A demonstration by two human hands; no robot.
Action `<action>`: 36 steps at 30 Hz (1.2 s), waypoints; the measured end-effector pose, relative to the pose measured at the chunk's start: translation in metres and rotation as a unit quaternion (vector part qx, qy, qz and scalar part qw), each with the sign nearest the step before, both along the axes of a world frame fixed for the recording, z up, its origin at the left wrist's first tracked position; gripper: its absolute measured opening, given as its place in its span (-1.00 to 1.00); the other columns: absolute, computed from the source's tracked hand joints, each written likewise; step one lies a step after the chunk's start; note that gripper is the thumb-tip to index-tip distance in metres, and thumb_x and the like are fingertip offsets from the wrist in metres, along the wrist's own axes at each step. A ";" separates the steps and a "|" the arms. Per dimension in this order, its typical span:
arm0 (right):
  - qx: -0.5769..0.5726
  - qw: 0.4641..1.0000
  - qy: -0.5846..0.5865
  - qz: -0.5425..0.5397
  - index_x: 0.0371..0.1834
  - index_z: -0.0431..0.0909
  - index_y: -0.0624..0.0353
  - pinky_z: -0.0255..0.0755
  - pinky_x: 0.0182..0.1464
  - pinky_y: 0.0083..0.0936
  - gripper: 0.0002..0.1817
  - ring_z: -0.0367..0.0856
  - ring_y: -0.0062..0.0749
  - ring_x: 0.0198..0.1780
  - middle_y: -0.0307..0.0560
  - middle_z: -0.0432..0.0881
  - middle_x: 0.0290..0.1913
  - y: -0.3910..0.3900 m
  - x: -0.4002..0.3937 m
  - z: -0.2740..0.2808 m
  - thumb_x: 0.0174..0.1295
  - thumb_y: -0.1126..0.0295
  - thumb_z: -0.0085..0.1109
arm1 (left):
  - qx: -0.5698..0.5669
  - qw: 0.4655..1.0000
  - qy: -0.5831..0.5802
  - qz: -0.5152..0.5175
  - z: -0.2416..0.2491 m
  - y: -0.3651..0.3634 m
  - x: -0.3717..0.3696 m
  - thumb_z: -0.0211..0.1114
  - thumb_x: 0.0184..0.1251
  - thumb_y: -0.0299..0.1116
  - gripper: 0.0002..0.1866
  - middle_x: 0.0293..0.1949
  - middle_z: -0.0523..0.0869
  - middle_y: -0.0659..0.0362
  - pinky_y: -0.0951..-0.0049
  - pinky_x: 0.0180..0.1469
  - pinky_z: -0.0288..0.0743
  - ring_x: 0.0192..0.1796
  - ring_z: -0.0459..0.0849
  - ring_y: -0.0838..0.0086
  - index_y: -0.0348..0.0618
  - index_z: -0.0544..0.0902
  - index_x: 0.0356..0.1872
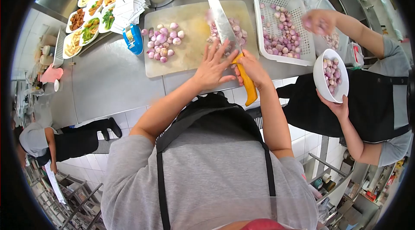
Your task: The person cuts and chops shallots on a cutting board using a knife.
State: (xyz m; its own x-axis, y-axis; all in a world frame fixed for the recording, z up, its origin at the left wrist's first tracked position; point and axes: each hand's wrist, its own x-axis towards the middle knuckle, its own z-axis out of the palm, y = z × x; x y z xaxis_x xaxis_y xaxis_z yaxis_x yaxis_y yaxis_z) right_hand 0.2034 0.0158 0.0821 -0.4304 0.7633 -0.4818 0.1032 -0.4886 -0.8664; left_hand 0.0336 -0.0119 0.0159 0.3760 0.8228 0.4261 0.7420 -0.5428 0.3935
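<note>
"Shallots [161, 39]: how far along are they?"

"Partly cut, I'd judge. The left pile on the board [190, 57] looks whole, the right pile [242, 34] looks cut, and the basket [289, 60] holds more."

"And the hands?"

"Left hand [209, 71]: open, fingers spread, close to the right pile. Right hand [256, 71]: gripping the knife [222, 19] handle."

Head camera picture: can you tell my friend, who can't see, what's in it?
A person's right hand holds a big yellow-handled knife over small purple onions on a cutting board, left hand spread by the blade. More onions lie at the board's left, and a co-worker holds a bowl of them.
</note>
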 end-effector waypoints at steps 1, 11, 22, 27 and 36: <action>0.002 1.000 0.001 -0.001 -0.22 0.22 0.21 0.29 -0.74 -0.46 -0.84 0.37 -0.43 -0.75 -0.09 0.38 -0.62 -0.001 0.001 0.000 0.16 0.41 -0.20 | -0.035 0.999 0.030 0.030 -0.005 -0.001 0.002 0.01 0.10 0.31 -0.19 0.42 -0.15 -0.02 -0.29 0.27 -0.28 0.40 -0.22 -0.17 0.10 0.20 0.34; 0.262 0.924 -0.271 0.058 -0.21 0.23 0.24 0.41 -0.55 -0.25 -0.76 0.54 -0.12 -0.57 0.05 0.50 -0.58 -0.016 0.008 0.001 0.11 0.37 -0.04 | 0.034 0.995 -0.037 0.082 0.017 0.022 -0.020 -0.06 0.03 0.43 -0.15 0.42 -0.14 0.00 -0.32 0.26 -0.40 0.42 -0.30 -0.11 0.21 0.22 0.33; 0.490 0.775 -0.400 -0.008 -0.16 0.23 0.16 0.42 -0.41 -0.12 -0.58 0.57 0.07 -0.40 0.10 0.57 -0.44 -0.024 0.009 -0.026 -0.02 0.33 0.21 | -0.008 0.968 0.226 -0.113 0.039 0.089 -0.019 -0.19 0.17 0.37 -0.40 0.41 -0.03 0.08 -0.22 0.33 -0.42 0.43 -0.20 0.01 0.44 0.46 0.14; 0.428 0.804 -0.412 0.003 -0.17 0.23 0.14 0.43 -0.43 -0.13 -0.58 0.57 0.06 -0.43 0.07 0.58 -0.44 -0.026 0.018 -0.030 -0.05 0.33 0.23 | 0.080 0.976 0.184 -0.084 0.045 0.103 -0.038 -0.22 0.21 0.34 -0.40 0.42 -0.08 0.10 -0.21 0.33 -0.43 0.44 -0.24 0.04 0.40 0.44 0.17; 0.291 0.911 -0.292 -0.029 -0.14 0.24 0.13 0.44 -0.31 -0.18 -0.58 0.56 0.14 -0.37 0.19 0.56 -0.44 -0.019 0.031 -0.011 -0.05 0.35 0.19 | -0.014 0.992 0.081 -0.100 0.054 0.052 -0.042 0.15 0.13 -0.25 -0.59 0.26 0.31 0.14 0.13 0.30 0.07 0.31 0.20 0.22 0.05 0.53 0.07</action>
